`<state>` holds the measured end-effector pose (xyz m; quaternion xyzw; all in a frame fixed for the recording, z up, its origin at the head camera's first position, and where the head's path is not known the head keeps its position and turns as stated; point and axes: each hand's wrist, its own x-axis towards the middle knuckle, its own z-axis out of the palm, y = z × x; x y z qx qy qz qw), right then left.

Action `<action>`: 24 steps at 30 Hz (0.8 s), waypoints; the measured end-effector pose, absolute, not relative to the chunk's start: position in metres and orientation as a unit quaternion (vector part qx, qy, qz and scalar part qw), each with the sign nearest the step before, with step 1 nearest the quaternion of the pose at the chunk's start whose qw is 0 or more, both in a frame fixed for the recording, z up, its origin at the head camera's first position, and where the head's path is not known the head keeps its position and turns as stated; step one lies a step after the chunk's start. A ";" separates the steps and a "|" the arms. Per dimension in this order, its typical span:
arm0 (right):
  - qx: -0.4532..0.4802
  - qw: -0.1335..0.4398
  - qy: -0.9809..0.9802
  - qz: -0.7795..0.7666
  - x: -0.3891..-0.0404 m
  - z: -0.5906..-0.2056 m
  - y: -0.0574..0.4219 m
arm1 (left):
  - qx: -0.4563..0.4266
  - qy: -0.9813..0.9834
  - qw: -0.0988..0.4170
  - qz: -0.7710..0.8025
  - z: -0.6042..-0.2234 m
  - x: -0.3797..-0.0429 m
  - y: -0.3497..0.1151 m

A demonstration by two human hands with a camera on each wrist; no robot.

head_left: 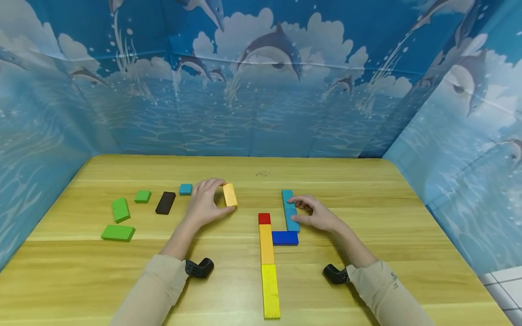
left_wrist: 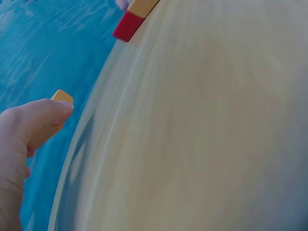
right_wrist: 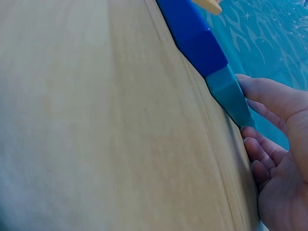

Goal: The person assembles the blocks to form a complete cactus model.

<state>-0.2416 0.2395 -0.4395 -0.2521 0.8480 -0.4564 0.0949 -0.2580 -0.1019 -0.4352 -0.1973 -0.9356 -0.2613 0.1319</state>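
Observation:
My left hand (head_left: 205, 203) pinches an orange block (head_left: 230, 194) between thumb and fingers. The left wrist view shows the thumb across this orange block (left_wrist: 62, 96), with its far side hidden. My right hand (head_left: 317, 213) touches two light blue blocks (head_left: 287, 199) laid end to end, its thumb and fingertips at their right side. In the right wrist view the thumb lies against a light blue block (right_wrist: 228, 91), and the other fingers bend loosely by its end. A dark blue block (head_left: 285, 238) joins the light blue pair to a column of red (head_left: 264, 218), orange (head_left: 267, 244) and yellow blocks (head_left: 271, 292).
Left of my left hand lie a small light blue block (head_left: 186, 189), a black block (head_left: 165, 203) and three green blocks (head_left: 118, 232). The wooden table (head_left: 346, 181) ends at a dolphin-printed curtain (head_left: 261, 113). Each wrist carries a black device (head_left: 200, 268).

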 end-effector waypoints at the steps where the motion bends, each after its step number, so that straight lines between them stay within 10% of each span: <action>1: -0.255 0.092 0.850 -0.452 -0.241 -0.438 0.239 | -0.198 -0.936 0.128 -0.263 -0.435 -0.260 -0.098; 24: -0.257 0.083 0.850 -0.452 -0.240 -0.443 0.240 | -0.227 -0.925 0.043 -0.303 -0.448 -0.285 -0.045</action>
